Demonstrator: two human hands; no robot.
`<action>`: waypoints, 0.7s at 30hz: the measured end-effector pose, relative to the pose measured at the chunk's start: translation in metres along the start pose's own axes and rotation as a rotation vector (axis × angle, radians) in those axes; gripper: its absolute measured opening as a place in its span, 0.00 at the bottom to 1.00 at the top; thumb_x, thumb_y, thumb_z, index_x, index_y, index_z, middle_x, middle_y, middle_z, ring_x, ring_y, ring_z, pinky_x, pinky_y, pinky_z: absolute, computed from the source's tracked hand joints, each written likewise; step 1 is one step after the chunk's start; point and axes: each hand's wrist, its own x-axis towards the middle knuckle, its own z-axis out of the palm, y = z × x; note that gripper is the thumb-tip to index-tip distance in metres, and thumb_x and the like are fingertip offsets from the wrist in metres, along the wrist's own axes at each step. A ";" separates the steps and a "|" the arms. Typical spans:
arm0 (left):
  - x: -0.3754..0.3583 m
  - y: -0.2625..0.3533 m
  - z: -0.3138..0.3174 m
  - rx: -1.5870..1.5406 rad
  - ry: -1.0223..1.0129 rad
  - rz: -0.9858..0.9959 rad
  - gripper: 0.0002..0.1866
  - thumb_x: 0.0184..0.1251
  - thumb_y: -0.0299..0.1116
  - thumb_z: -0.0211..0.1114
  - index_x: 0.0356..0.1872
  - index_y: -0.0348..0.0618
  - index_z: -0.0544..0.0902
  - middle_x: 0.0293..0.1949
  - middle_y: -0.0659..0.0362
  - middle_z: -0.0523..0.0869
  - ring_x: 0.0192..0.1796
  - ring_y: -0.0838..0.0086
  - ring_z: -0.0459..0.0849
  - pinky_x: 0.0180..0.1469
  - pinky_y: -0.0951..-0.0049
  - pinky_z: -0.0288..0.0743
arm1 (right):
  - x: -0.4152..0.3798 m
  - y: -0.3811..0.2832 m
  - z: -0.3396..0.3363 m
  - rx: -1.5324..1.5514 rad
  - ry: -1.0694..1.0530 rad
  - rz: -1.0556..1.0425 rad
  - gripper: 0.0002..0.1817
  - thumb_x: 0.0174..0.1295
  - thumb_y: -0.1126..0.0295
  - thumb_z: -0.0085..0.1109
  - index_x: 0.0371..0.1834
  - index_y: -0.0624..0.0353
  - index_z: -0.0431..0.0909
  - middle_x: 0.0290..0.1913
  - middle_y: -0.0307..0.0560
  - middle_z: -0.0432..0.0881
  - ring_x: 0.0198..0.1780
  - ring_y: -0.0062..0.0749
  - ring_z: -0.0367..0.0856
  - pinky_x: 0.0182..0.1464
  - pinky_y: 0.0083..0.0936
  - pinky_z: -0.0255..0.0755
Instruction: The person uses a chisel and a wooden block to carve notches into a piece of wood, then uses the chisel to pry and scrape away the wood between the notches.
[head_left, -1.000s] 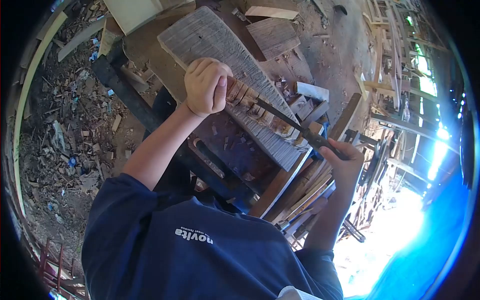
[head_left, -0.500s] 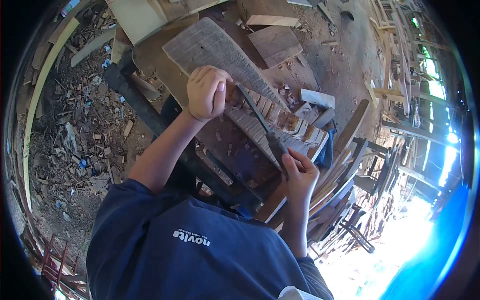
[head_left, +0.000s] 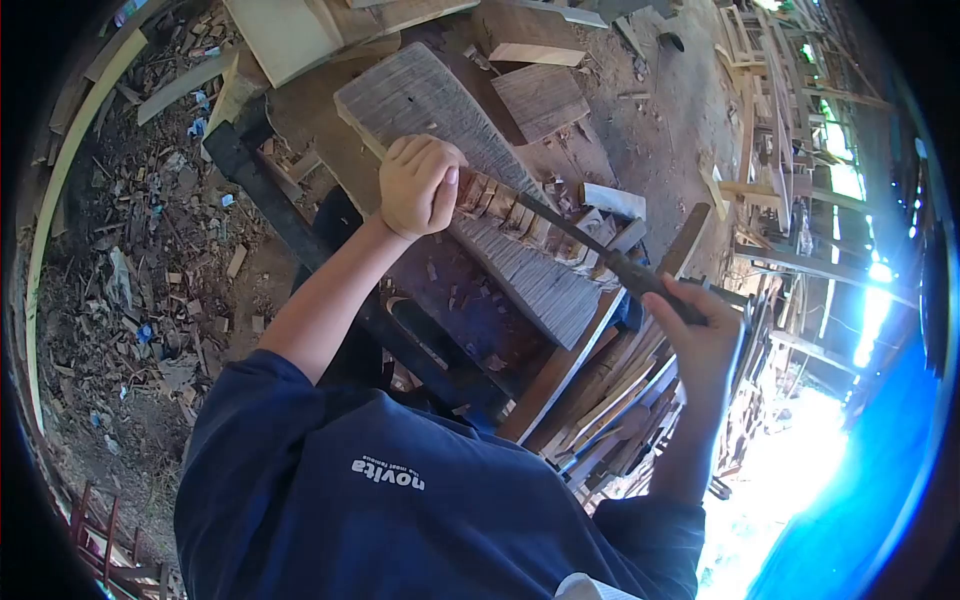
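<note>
My left hand [head_left: 418, 185] is closed around the near end of a notched wooden piece [head_left: 495, 204], brown with pale cut bands. That piece lies along a thick grey plank [head_left: 430, 98]. In my right hand [head_left: 702, 325] is the thick dark handle of a long, narrow-bladed tool [head_left: 572, 231]. Its blade slants up and left across the notched piece, the tip ending a little right of my left hand. I cannot tell whether the tool is a file or a knife.
Wood offcuts [head_left: 541, 100] lie beyond the plank, and a small pale block [head_left: 614, 201] sits to its right. A dark beam [head_left: 270, 195] runs along the left. Wood scraps cover the ground [head_left: 180, 300]. Stacked strips [head_left: 610, 390] stand at the lower right.
My right hand has moved right and slightly up with the tool, whose blade now lies flatter across the notched piece. My left hand keeps its hold. The view has shifted slightly.
</note>
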 end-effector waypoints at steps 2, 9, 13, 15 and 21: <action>0.000 0.000 0.000 0.002 0.007 -0.001 0.05 0.65 0.30 0.54 0.32 0.44 0.78 0.31 0.58 0.85 0.34 0.61 0.82 0.42 0.62 0.70 | 0.010 -0.026 -0.015 -0.065 -0.050 -0.053 0.19 0.54 0.70 0.80 0.49 0.63 0.89 0.40 0.50 0.91 0.41 0.26 0.89 0.48 0.22 0.80; 0.002 0.000 -0.001 -0.003 -0.004 0.009 0.05 0.64 0.30 0.55 0.32 0.44 0.78 0.32 0.58 0.85 0.34 0.62 0.82 0.43 0.62 0.70 | 0.058 -0.093 -0.036 -0.315 -0.231 -0.338 0.16 0.52 0.69 0.79 0.41 0.67 0.89 0.31 0.51 0.89 0.35 0.30 0.87 0.42 0.26 0.77; 0.001 0.002 -0.001 0.001 -0.006 -0.002 0.10 0.71 0.31 0.49 0.31 0.43 0.76 0.32 0.58 0.85 0.34 0.61 0.83 0.44 0.62 0.71 | 0.056 -0.091 -0.034 -0.376 -0.191 -0.290 0.18 0.52 0.66 0.79 0.42 0.66 0.90 0.30 0.50 0.89 0.32 0.27 0.85 0.38 0.24 0.75; 0.002 0.001 0.000 0.002 0.016 0.010 0.11 0.73 0.32 0.49 0.31 0.43 0.76 0.32 0.57 0.85 0.33 0.61 0.83 0.44 0.62 0.71 | 0.046 -0.092 -0.031 -0.368 -0.180 -0.234 0.18 0.52 0.66 0.80 0.42 0.65 0.90 0.30 0.49 0.89 0.31 0.26 0.85 0.36 0.23 0.75; 0.000 -0.001 -0.001 0.001 0.000 0.016 0.11 0.73 0.33 0.49 0.32 0.44 0.77 0.32 0.57 0.86 0.33 0.62 0.83 0.44 0.62 0.71 | 0.039 -0.097 -0.034 -0.275 -0.139 -0.071 0.16 0.54 0.68 0.79 0.45 0.61 0.90 0.31 0.46 0.88 0.30 0.21 0.84 0.31 0.20 0.75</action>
